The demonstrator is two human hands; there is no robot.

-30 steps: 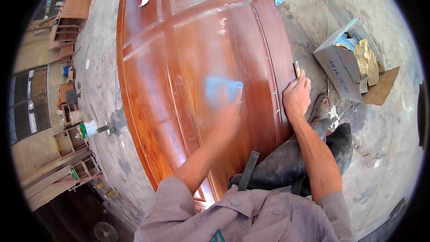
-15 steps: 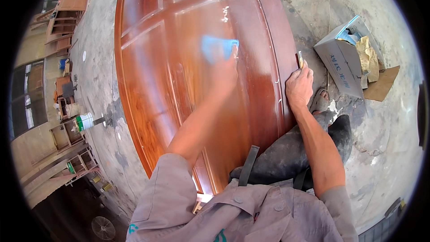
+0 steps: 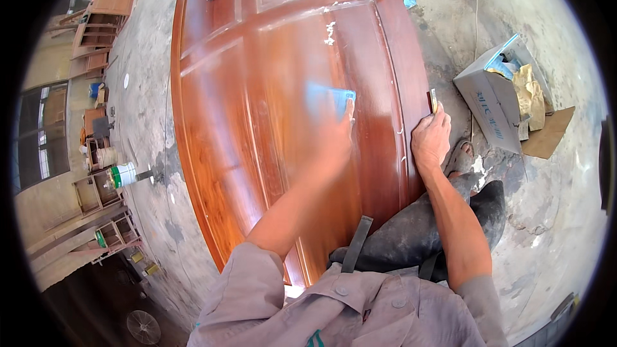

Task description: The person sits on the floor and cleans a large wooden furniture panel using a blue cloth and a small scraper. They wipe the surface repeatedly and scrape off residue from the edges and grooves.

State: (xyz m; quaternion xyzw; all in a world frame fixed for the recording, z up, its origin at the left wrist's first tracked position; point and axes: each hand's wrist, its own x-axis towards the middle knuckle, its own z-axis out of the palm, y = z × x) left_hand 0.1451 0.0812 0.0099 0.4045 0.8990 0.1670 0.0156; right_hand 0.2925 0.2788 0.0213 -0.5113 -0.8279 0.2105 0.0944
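Reddish-brown panel: mid-view, long axis 12-to-6 o'clock | left hand: blurred, grasping blue sheet over panel, toward 12 from centre | right hand: at panel's 3 o'clock edge, clenched round slim tool, tip toward 12

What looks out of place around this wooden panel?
White, crumbly-looking marks on the wooden panel stand out against its glossy reddish finish. A blue scrap also lies loose on the floor, apart from the cardboard box.
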